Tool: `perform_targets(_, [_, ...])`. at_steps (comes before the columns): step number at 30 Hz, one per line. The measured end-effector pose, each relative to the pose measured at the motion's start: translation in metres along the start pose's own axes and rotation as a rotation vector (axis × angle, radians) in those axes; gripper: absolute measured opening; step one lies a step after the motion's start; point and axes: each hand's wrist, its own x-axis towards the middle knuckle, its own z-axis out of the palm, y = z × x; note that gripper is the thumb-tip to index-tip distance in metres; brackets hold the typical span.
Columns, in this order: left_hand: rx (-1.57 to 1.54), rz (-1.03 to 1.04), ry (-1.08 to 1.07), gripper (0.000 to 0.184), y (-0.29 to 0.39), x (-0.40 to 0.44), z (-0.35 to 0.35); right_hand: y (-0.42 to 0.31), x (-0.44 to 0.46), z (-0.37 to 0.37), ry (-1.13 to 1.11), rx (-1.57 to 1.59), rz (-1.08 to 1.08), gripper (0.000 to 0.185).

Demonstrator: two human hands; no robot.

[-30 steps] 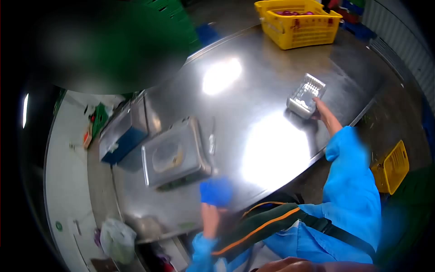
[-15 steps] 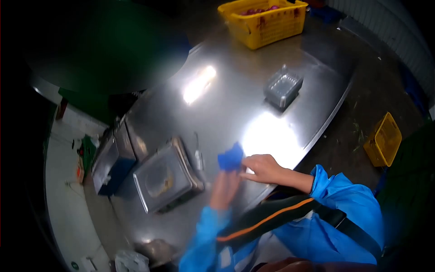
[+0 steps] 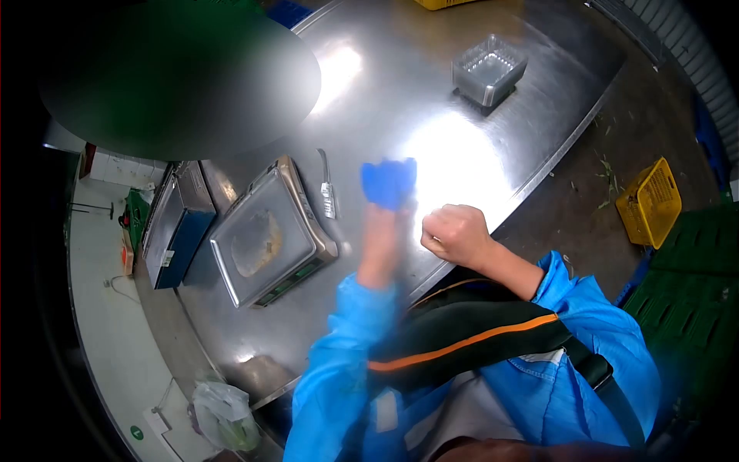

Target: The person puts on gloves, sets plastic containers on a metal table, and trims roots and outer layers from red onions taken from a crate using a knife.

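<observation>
Blue material (image 3: 389,183) at left hand (image 3: 382,223)

yel bskt (image 3: 651,204) on flr (image 3: 581,204), plas bag (image 3: 223,410) lower l.

The clear container (image 3: 489,71), earlier in the right hand (image 3: 458,232), now stands well apart beyond it. The right hand has since closed and parted from the blue piece (image 3: 389,183) at the left hand (image 3: 381,231).

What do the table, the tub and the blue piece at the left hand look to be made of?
Table: smooth bare metal, probably stainless steel, from its grey sheen and strong glare.
Tub: glossy clear plastic, given its see-through walls.
Blue piece at left hand: matte, cloth or thin film; too blurred to tell.
</observation>
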Motion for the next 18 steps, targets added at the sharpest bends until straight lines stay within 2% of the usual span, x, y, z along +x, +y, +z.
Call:
perform_targets(3, [0.357, 0.020, 0.053, 0.047, -0.011, 0.004, -0.015, 0.003, 0.005, 0.002, -0.008, 0.035, 0.054, 0.016])
perform_targets(4, [0.612, 0.112, -0.021, 0.048, -0.044, 0.013, -0.031, 0.003, 0.006, 0.003, -0.015, 0.056, 0.079, 0.017])
perform_targets(7, [0.417, 0.103, -0.064, 0.046, -0.039, -0.002, -0.001, 0.017, 0.006, 0.009, -0.065, 0.055, 0.118, 0.019])
perform_targets(9, [-0.064, -0.051, -0.002, 0.037, -0.008, -0.010, 0.043, 0.032, 0.005, 0.005, -0.064, 0.015, 0.104, 0.019])
perform_targets(10, [-0.194, -0.102, -0.030, 0.039, -0.011, -0.004, 0.043, 0.041, 0.003, 0.006, -0.047, 0.016, 0.095, 0.018])
perform_targets(12, [0.197, -0.091, -0.187, 0.039, -0.085, 0.038, -0.020, 0.053, -0.012, 0.013, -0.027, 0.012, 0.046, 0.019])
perform_targets(14, [0.283, -0.104, -0.203, 0.039, -0.096, 0.051, -0.012, 0.058, -0.014, 0.007, 0.022, 0.042, -0.055, 0.022])
perform_targets(15, [0.176, -0.127, -0.143, 0.039, -0.072, 0.043, 0.020, 0.063, -0.013, 0.000, 0.034, 0.031, -0.113, 0.025])
perform_targets(17, [0.264, -0.064, -0.141, 0.039, -0.060, 0.045, 0.045, 0.080, -0.007, -0.017, 0.066, 0.053, -0.097, 0.027])
perform_targets(18, [0.454, 0.023, -0.193, 0.040, -0.059, 0.048, 0.042, 0.091, -0.006, -0.022, 0.085, 0.053, -0.127, 0.027])
